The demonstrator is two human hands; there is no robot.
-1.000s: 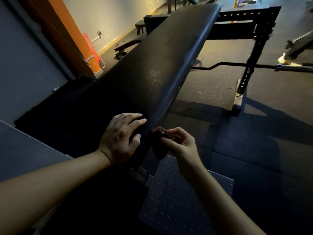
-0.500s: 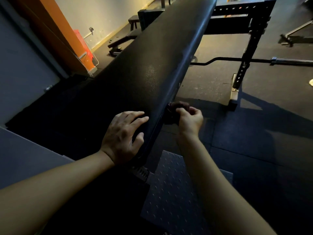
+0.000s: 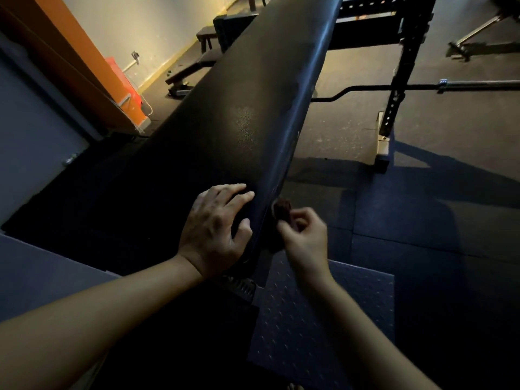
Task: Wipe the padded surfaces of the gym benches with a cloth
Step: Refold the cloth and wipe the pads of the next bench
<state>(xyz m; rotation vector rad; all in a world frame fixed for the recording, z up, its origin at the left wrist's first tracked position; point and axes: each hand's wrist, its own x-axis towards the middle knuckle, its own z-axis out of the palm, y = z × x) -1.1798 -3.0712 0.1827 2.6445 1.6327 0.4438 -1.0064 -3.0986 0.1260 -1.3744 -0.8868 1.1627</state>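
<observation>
R hand (image 3: 305,235) fingers curled, pinching cloth (image 3: 282,209) against pad (image 3: 239,122) side edge, just ahead of them. L hand (image 3: 216,229) fingers spread flat on pad top. Advise: press cloth flat, long even strokes, L bracing.

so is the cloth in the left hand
No, the right hand grips the cloth by the bench pad; the left hand rests on its top.

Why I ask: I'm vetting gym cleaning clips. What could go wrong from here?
The right hand pinches the cloth in a small wad at the side edge of the bench pad, so the broad top may get patchy coverage.
The left hand rests on the pad; that patch could be skipped.
A barbell lies on the floor beside the pad, a possible trip hazard when moving along.
</observation>
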